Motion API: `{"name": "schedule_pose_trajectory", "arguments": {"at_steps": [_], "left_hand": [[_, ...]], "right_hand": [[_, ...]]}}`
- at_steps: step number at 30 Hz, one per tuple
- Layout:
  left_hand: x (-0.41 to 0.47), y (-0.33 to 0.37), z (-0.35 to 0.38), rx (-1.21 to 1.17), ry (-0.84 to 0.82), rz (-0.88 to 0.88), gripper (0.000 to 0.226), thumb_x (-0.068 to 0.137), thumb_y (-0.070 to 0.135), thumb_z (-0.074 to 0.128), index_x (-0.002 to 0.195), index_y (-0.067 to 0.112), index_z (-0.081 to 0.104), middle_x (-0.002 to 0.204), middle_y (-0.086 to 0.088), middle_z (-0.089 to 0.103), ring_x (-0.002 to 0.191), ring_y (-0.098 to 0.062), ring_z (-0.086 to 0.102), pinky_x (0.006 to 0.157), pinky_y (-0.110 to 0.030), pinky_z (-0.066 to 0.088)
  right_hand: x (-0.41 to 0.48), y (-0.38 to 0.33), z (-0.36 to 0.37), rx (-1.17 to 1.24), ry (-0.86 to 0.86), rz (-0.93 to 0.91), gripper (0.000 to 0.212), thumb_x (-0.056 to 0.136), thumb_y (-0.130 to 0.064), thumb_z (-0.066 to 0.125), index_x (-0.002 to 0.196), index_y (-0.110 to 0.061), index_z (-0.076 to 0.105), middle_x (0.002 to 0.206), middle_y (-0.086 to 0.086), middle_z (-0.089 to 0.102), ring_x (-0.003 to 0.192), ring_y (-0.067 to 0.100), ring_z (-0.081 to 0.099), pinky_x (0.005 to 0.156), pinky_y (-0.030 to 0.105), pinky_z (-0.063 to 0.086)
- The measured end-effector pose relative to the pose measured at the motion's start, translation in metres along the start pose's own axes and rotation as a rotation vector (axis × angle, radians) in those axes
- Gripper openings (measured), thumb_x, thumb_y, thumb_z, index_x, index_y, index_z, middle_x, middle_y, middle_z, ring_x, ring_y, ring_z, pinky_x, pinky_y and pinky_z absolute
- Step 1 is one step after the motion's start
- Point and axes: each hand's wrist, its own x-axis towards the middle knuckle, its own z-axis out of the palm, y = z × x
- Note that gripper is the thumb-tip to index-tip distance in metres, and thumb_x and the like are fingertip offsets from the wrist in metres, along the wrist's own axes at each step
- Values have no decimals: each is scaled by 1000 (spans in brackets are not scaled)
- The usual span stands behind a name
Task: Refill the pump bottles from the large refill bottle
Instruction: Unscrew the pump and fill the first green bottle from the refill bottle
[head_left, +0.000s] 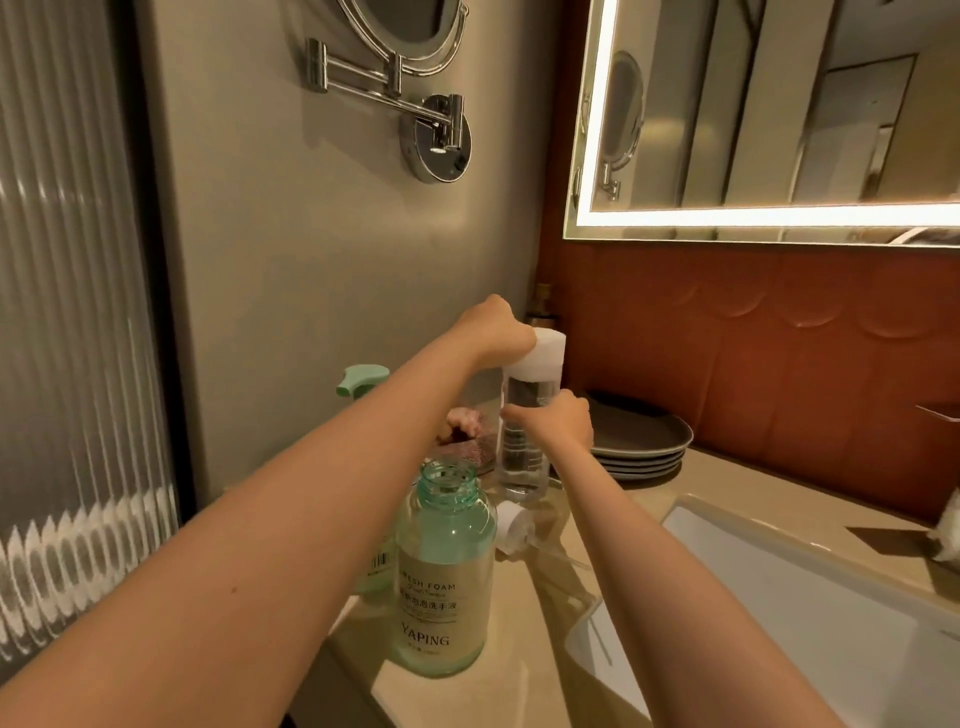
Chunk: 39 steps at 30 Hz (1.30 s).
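Pump bottle (363, 382), pale green with its pump head on: it stands at the left of the surface (519, 613), mostly hidden behind my left forearm, at about 10 o'clock from the open green bottle (444, 571). That second bottle stands upright nearest to me, its neck uncapped, with a beige label reading FRESH FOAM and YAPING. A pink object (462, 421), too blurred for me to name, lies behind it at 12 o'clock.

Just right of that stands the clear bottle (522, 457), tall and upright, its base down at the surface. My left hand (501, 332) reaches over its top, fingers curled round the white cap (543, 353) and gripping it. My right hand (566, 423) wraps the clear body at mid-height, fingers closed round it. From here I cannot tell whether the cap is seated or loosened.

At 2 o'clock from the open green bottle, just beside it, a white pump part (514, 525) lies on its side. At 3 o'clock from the clear bottle sits a stack of grey plates (649, 441). The white sink (779, 597) fills the right foreground.

On the walls above are a swing-arm mirror (415, 52) and, to its right, a lit mirror (779, 114).
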Motion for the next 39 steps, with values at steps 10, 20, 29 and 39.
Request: {"name": "schedule_pose_trajectory", "arguments": {"at_steps": [10,20,29,39], "left_hand": [[-26,30,-5,-46,-3,139,50,94,27,48,137,7,32,138,-9,41,118,-22,44,82,-27,35],[-78,60,16,-313,-63,238,63,93,39,49,140,9,20,136,-9,37,109,-14,40,84,-26,37],[-124,54,6,-323,-213,253,60,88,37,58,137,14,31,124,-1,39,110,-15,42,68,-18,37],[-155,19,-18,-111,63,390,69,85,34,64,142,18,28,148,-5,31,134,-21,32,102,-32,31]], "right_hand": [[-27,10,-49,66,104,-131,58,62,-41,82,105,-11,58,105,7,61,93,22,60,73,32,49],[-94,21,-138,319,35,-233,50,71,-27,76,108,-18,44,104,0,55,99,18,55,80,32,48],[-150,35,-148,390,-215,-305,46,70,-17,75,106,-22,46,100,-3,55,98,16,56,83,34,50],[-179,35,-108,375,-256,-269,69,43,-32,78,104,-29,47,103,-1,59,99,20,59,86,46,52]]}}
